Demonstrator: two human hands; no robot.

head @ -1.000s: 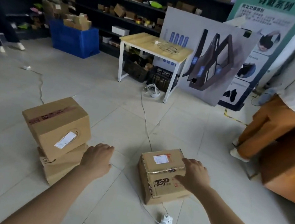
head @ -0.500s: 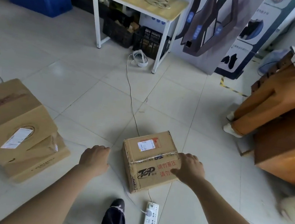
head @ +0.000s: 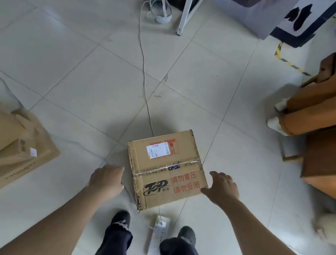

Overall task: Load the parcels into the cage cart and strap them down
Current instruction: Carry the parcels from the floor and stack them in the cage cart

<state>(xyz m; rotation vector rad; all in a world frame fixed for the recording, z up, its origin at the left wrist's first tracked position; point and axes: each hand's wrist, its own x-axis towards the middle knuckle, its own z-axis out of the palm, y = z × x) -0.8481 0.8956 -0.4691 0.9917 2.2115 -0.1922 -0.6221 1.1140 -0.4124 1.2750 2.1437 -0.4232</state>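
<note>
The cardboard parcel (head: 165, 168) stands on the tiled floor (head: 64, 58) in the lower centre of the frame, just in front of the person's feet. Its top is closed with clear tape and carries a white shipping label. The left hand (head: 108, 178) is just beside the left wall of the parcel. Its fingers are loosely curled and hold nothing, and I cannot tell if they touch the cardboard. The right hand (head: 222, 188) is at the lower right corner with spread fingers and the thumb close to the edge, and it also grips nothing yet. The parcel looks stiff and keeps its shape, though the near corner is a little crushed. Its weight cannot be read from here. The tape is probably slippery, so in my judgement the best hold is on the two opposite side walls, low down, with the fingers under the bottom edges. A thin cable (head: 143, 65) seems to pass under the parcel to the white power strip (head: 158, 236), so a straight lift is safer than a drag. The cage cart is not visible.
</note>
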